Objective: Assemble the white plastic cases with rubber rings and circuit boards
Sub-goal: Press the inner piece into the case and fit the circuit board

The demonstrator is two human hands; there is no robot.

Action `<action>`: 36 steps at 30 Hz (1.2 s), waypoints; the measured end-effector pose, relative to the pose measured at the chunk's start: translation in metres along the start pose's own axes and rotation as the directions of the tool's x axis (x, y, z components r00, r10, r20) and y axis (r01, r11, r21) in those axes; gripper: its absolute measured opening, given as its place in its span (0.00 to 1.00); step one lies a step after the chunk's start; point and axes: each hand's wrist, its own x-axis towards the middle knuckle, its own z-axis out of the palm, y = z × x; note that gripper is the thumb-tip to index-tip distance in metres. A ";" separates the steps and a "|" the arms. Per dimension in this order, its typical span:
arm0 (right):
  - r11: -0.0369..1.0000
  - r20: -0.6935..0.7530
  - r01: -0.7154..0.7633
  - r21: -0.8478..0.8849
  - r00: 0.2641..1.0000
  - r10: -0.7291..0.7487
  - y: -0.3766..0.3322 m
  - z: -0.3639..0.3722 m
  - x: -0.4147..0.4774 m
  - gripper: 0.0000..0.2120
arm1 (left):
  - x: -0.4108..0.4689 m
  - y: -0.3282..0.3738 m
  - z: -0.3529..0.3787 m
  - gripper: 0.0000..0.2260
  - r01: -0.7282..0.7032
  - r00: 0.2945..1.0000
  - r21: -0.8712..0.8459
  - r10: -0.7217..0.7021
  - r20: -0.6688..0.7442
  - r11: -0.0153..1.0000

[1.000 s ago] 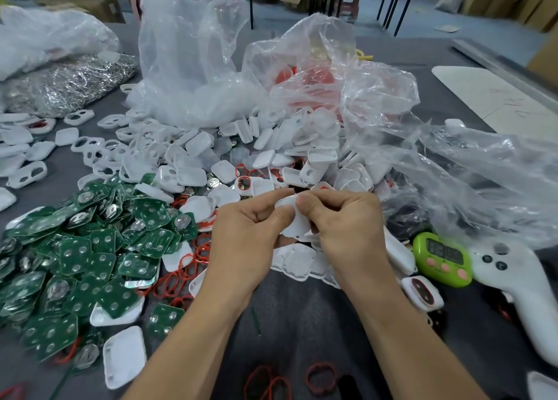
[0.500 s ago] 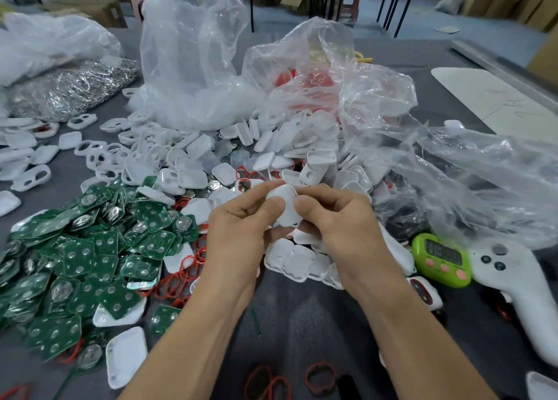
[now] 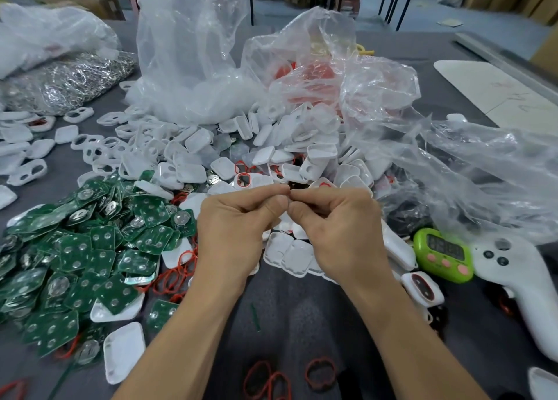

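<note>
My left hand (image 3: 238, 230) and my right hand (image 3: 338, 230) meet above the table's middle, thumbs and forefingers pinched tip to tip. They hold a white plastic case (image 3: 284, 222) between them; only a sliver of it shows under the thumbs. A heap of green circuit boards (image 3: 90, 248) lies to the left. Red rubber rings (image 3: 175, 276) lie beside that heap, and more red rings (image 3: 320, 372) lie near the front edge. Loose white case halves (image 3: 271, 146) are piled behind my hands. Under my hands sits a row of white cases (image 3: 293, 254).
Crumpled clear plastic bags (image 3: 193, 61) stand at the back and spread to the right. A bag of silver metal parts (image 3: 69, 79) lies far left. A green timer (image 3: 442, 254) and a white controller (image 3: 519, 282) sit on the right of the grey table (image 3: 302, 315).
My hands have risen a little and closed together. The white case that showed between my thumbs is now almost covered by my fingers.
</note>
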 end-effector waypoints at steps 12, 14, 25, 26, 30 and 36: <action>0.947 0.179 -0.238 0.214 0.963 0.202 0.002 -0.003 0.006 0.11 | 0.002 0.003 0.000 0.10 0.055 0.992 -0.090 -0.064 -0.105 0.994; 0.933 0.142 -0.253 0.254 0.965 0.223 0.002 -0.005 0.008 0.12 | 0.001 0.004 0.000 0.07 0.077 0.994 -0.146 -0.087 -0.067 0.986; 0.977 -0.042 -0.102 0.186 0.993 0.112 -0.007 -0.006 0.002 0.14 | -0.002 0.004 0.000 0.13 -0.119 0.993 0.059 0.120 -0.010 0.991; 0.978 -0.045 -0.099 0.184 0.993 0.109 -0.007 -0.006 0.002 0.14 | -0.001 0.005 0.000 0.12 -0.109 0.994 0.055 0.110 -0.009 0.992; 0.968 -0.005 -0.121 0.222 0.992 0.125 -0.007 -0.006 0.004 0.15 | -0.001 0.007 -0.002 0.11 -0.059 0.998 0.041 0.057 0.030 0.997; 0.825 0.123 -0.336 0.455 0.941 0.316 -0.002 -0.014 0.012 0.15 | 0.003 0.013 -0.015 0.11 0.144 0.971 -0.157 -0.108 0.215 0.977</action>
